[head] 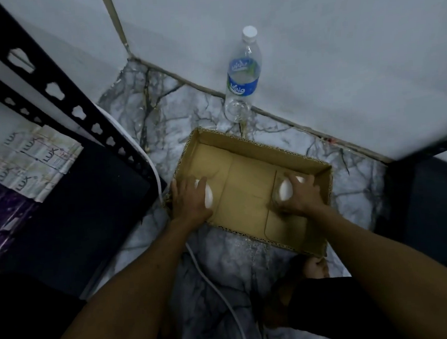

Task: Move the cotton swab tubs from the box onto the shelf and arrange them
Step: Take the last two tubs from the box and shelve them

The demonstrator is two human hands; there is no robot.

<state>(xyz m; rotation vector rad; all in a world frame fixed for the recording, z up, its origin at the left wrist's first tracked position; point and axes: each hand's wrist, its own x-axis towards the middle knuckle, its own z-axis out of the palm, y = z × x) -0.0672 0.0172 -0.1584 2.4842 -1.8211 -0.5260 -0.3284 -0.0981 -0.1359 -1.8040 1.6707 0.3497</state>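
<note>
With both hands down in the cardboard box [245,151] on the floor, the left hand [190,201] curled around one cotton swab tub [208,196] and the right hand [299,196] around another [285,191], the pick-up step looked underway, calling next for a lift leftward to the shelf [59,102].

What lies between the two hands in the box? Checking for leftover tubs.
Only bare cardboard box floor between left hand and right hand, in the head view.

A water bottle [243,76] stands upright beside the wall [341,53].
</note>
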